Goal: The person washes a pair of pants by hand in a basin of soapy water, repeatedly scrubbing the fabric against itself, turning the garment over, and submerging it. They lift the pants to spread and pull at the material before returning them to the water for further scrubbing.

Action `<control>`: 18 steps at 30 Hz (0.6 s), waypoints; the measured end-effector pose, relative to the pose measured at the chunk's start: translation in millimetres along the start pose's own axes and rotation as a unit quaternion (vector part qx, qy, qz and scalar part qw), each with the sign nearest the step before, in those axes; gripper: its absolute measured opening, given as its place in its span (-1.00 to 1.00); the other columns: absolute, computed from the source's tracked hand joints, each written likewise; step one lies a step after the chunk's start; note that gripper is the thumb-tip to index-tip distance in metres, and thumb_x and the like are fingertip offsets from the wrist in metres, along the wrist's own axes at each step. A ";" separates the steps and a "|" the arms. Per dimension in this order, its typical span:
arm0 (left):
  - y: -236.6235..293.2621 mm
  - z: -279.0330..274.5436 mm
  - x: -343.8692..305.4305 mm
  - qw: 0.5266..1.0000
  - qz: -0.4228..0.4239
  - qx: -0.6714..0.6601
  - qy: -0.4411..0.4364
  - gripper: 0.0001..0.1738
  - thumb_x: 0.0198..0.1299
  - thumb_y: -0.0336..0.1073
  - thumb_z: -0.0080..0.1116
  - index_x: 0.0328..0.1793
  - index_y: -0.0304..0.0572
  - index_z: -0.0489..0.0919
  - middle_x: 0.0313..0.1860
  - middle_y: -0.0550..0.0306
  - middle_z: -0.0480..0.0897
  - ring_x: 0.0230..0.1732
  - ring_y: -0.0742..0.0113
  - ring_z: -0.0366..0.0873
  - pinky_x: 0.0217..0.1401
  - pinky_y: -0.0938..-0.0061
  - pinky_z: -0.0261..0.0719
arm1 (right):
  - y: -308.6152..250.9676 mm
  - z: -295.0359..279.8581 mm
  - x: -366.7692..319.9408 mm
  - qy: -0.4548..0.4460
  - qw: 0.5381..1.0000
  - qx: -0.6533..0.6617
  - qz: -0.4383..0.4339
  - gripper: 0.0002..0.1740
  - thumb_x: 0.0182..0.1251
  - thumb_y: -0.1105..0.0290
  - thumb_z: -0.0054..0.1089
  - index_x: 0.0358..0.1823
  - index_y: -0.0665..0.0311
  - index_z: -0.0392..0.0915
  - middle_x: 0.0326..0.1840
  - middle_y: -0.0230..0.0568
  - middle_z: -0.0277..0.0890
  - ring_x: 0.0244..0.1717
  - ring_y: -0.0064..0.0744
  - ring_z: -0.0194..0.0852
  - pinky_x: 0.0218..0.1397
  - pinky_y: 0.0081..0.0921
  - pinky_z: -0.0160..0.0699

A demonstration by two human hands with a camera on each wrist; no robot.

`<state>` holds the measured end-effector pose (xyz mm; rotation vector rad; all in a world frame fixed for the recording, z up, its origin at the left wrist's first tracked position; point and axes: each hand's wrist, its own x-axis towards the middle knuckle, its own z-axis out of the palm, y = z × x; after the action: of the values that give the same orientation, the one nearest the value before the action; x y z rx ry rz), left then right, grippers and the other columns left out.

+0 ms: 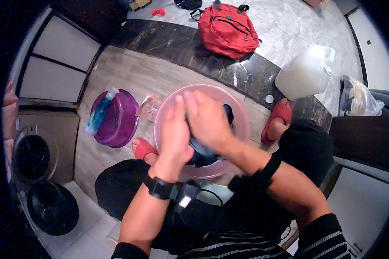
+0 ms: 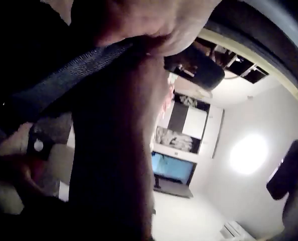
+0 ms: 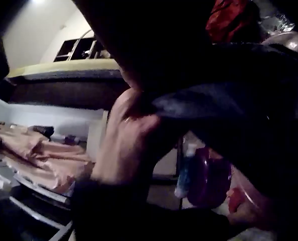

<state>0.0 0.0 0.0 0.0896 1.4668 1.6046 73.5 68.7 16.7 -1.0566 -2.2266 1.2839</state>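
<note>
While working over the tub [image 1: 243, 123], bringing the left hand [image 1: 173, 136] and right hand [image 1: 208, 123] together above the cloth [image 1: 202, 158], apparently rubbing; showing fingers too blurred for telling how far bent, or holding what, if anything. Seeing the cloth lying low inside the tub, partly hidden. For gripping it, probably calling for lowering both hands. Also having the basin [image 1: 127, 121] and bottle [image 1: 99, 114] left of the tub, the jug [image 1: 304, 73] beyond it rightward. Perhaps risking snagging the cable [image 1: 219, 197] near the tub's near edge.

The wood-look floor [image 1: 112, 67] carries a pink basin [image 1: 245, 118], a purple basin [image 1: 124, 118], a flat packet [image 1: 150, 107] and red slippers [image 1: 282, 110].
</note>
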 end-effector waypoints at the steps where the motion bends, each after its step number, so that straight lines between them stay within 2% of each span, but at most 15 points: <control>1: 6.4 -5.1 4.2 0.996 -0.028 -0.083 -0.022 -0.59 0.44 -0.01 -0.10 0.08 -0.21 0.47 -0.07 0.13 0.55 0.07 0.35 0.43 0.22 0.37 0.33 | -7.6 4.3 -9.4 0.009 1.000 -0.013 -0.009 -0.64 0.42 0.14 -0.04 -0.29 0.34 0.45 -0.37 0.28 0.52 -0.29 0.34 0.49 -0.20 0.05 0.44; 2: 16.4 -10.4 8.2 0.997 0.003 -0.077 -0.023 -0.67 0.46 -0.08 -0.11 -0.02 -0.19 0.48 -0.15 0.19 0.54 -0.04 0.42 0.44 0.08 0.43 0.41 | -16.0 6.2 -17.7 -0.040 0.999 0.013 0.016 -0.69 0.43 0.18 -0.06 -0.28 0.32 0.43 -0.39 0.27 0.51 -0.29 0.35 0.48 -0.22 0.05 0.44; 3: 16.7 -5.5 -1.3 0.999 0.005 -0.042 0.026 -0.69 0.46 -0.10 -0.12 -0.02 -0.20 0.47 -0.15 0.18 0.53 -0.07 0.43 0.46 0.04 0.44 0.43 | -15.9 6.1 -23.5 -0.051 0.997 0.048 0.027 -0.71 0.43 0.19 -0.06 -0.21 0.30 0.44 -0.36 0.27 0.51 -0.27 0.33 0.49 -0.21 0.06 0.44; 5: 5.7 9.5 -13.6 0.994 0.028 0.014 0.108 -0.71 0.46 -0.14 -0.13 -0.02 -0.22 0.46 -0.17 0.17 0.53 -0.13 0.43 0.48 -0.04 0.47 0.48 | 7.0 13.5 5.4 0.056 0.997 0.053 0.009 -0.66 0.45 0.12 -0.18 -0.20 0.26 0.40 -0.32 0.29 0.55 -0.32 0.35 0.54 -0.19 0.22 0.47; 6: -1.4 14.1 -19.1 0.996 0.074 0.030 0.037 -0.74 0.44 -0.20 -0.11 0.00 -0.24 0.45 -0.19 0.16 0.53 -0.17 0.45 0.48 -0.10 0.50 0.49 | 6.6 7.0 17.4 0.088 0.994 0.043 0.042 -0.68 0.45 0.13 -0.18 -0.14 0.24 0.41 -0.30 0.29 0.55 -0.26 0.35 0.54 -0.12 0.20 0.46; 9: 10.5 2.0 1.7 0.993 0.093 0.034 0.070 -0.73 0.44 -0.22 -0.11 0.05 -0.26 0.46 -0.14 0.17 0.54 -0.08 0.48 0.45 0.00 0.54 0.42 | -10.1 13.8 -15.9 0.007 0.996 0.073 0.059 -0.68 0.45 0.17 -0.18 -0.05 0.25 0.43 -0.19 0.26 0.56 -0.17 0.32 0.53 -0.09 0.13 0.49; 10: 13.5 -9.2 7.3 0.999 0.013 -0.032 0.032 -0.76 0.43 -0.25 -0.10 0.03 -0.26 0.46 -0.14 0.17 0.55 -0.09 0.49 0.45 0.01 0.55 0.42 | -11.9 18.3 -26.4 -0.014 0.995 0.093 0.040 -0.69 0.44 0.20 -0.16 -0.02 0.24 0.44 -0.18 0.26 0.56 -0.15 0.33 0.53 -0.07 0.13 0.48; 13: -8.2 11.3 -14.5 0.996 0.068 0.011 0.061 -0.78 0.43 -0.29 -0.12 0.03 -0.25 0.45 -0.18 0.16 0.54 -0.13 0.44 0.48 -0.07 0.47 0.51 | 15.2 15.0 10.4 0.082 0.995 0.054 0.019 -0.69 0.42 0.21 -0.13 0.03 0.20 0.45 -0.23 0.28 0.56 -0.19 0.35 0.53 -0.05 0.17 0.45; 14: -12.7 14.6 -13.9 0.996 0.066 -0.029 0.046 -0.78 0.43 -0.30 -0.12 0.05 -0.25 0.44 -0.18 0.17 0.53 -0.12 0.43 0.48 -0.05 0.46 0.50 | 18.0 17.2 11.3 0.110 0.992 0.064 0.011 -0.68 0.42 0.21 -0.12 0.07 0.14 0.45 -0.25 0.30 0.55 -0.23 0.37 0.53 -0.07 0.20 0.44; 17: -6.0 -16.7 10.3 0.997 0.008 -0.078 0.004 -0.74 0.44 -0.28 -0.13 0.08 -0.27 0.46 -0.11 0.18 0.55 -0.05 0.45 0.46 0.03 0.50 0.47 | -9.1 19.7 -29.7 -0.015 0.995 0.089 0.035 -0.67 0.42 0.21 -0.14 0.11 0.11 0.45 -0.25 0.29 0.56 -0.23 0.36 0.53 -0.07 0.18 0.47; 18: -7.7 -12.3 2.8 0.994 -0.018 -0.098 0.040 -0.75 0.45 -0.28 -0.14 0.06 -0.26 0.47 -0.09 0.16 0.55 -0.05 0.43 0.48 0.03 0.51 0.47 | -5.5 19.2 -27.0 -0.002 0.996 0.093 0.002 -0.68 0.42 0.20 -0.13 0.08 0.11 0.46 -0.27 0.28 0.56 -0.23 0.36 0.52 -0.10 0.17 0.48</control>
<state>-4.7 -8.5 -11.2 -0.1131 1.3564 1.7308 76.8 35.6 12.9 -0.9886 -2.0602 1.4637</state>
